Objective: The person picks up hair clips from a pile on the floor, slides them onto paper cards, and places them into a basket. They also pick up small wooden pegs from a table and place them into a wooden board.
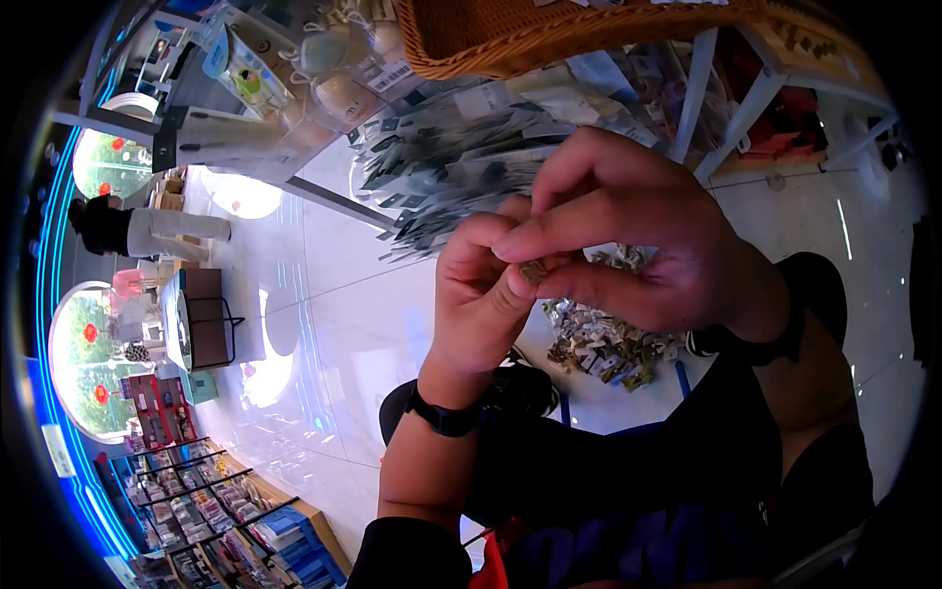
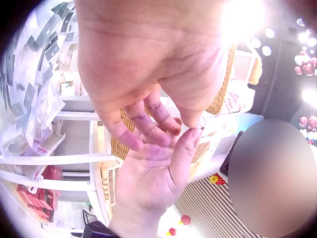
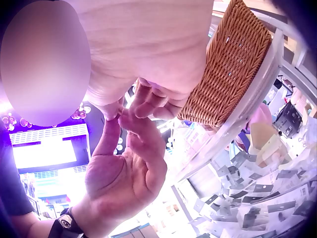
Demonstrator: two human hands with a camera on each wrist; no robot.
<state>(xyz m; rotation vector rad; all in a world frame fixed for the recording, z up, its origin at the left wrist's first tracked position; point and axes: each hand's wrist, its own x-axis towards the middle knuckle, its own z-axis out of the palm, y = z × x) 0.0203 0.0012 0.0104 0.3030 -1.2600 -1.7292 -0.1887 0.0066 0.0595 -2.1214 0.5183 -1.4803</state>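
The small brownish piece (image 1: pixel 533 272) is sitting dead centre of the head view, pinched at the meeting fingertips. The left hand (image 1: pixel 479 294) is gripping it from the lower left, and the right hand (image 1: pixel 628 231) is curling over it from the right (its long axis is too small to tell). Both hands are equally near.

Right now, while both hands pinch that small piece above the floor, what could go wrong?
1. The small piece is held only between the fingertips of the left hand and right hand. It may slip and fall into the pile on the floor below, where it would probably be hard to find.
2. The wicker basket appears just above the hands in the head view. Raising them quickly might bump it.
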